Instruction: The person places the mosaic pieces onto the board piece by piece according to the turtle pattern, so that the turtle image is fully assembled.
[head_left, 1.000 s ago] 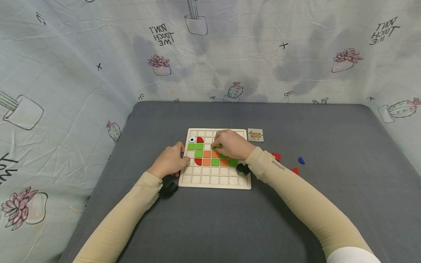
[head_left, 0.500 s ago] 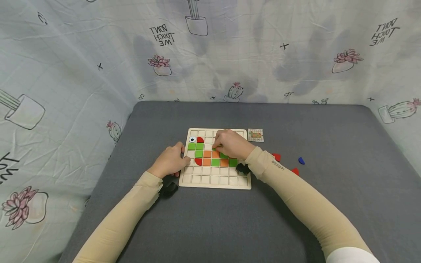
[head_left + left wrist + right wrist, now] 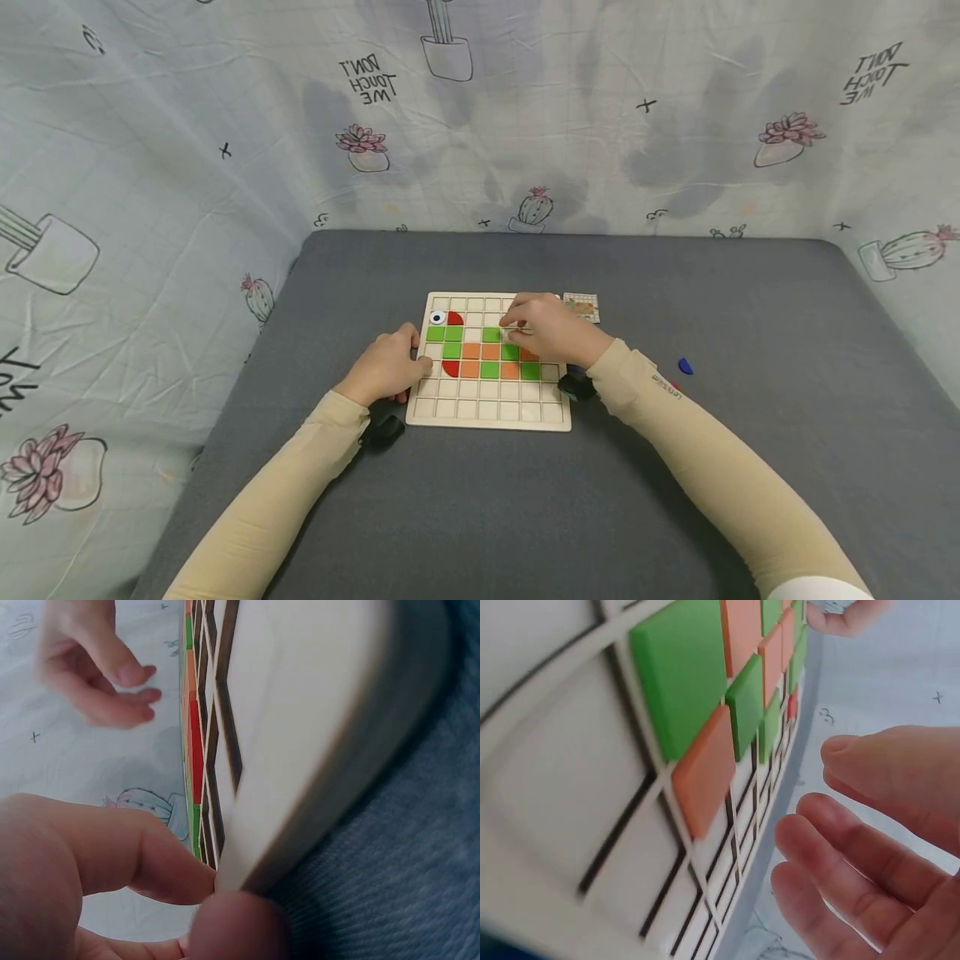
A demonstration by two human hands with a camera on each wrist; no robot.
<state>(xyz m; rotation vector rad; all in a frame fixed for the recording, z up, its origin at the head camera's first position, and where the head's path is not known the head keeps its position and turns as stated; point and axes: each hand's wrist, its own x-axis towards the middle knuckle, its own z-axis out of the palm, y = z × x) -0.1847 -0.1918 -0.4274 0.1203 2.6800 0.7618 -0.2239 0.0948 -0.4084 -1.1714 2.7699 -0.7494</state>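
A wooden grid board [image 3: 487,411] lies on the grey table, with green and orange square tiles, two red rounded tiles and an eye tile [image 3: 437,317] set in its cells. At the board's left edge my left hand [image 3: 384,364] pinches the frame between thumb and fingers; the left wrist view shows the fingertips [image 3: 240,922] at that edge. Over the board's right half is my right hand [image 3: 551,325], fingers parted and holding nothing. Just left of its fingertips sits a green tile [image 3: 491,334]. The right wrist view shows an orange tile [image 3: 703,776] beside green ones.
A small pattern card [image 3: 582,306] lies against the board's top right corner, partly behind my right hand. A blue rounded piece [image 3: 686,366] lies on the table to the right. A bit of red piece shows beside my right sleeve [image 3: 637,375]. Printed cloth hangs behind the table.
My right hand has let go of the green tile, which now lies in its cell, and has shifted right with the fingers spread. My left hand has stayed at the board's edge.
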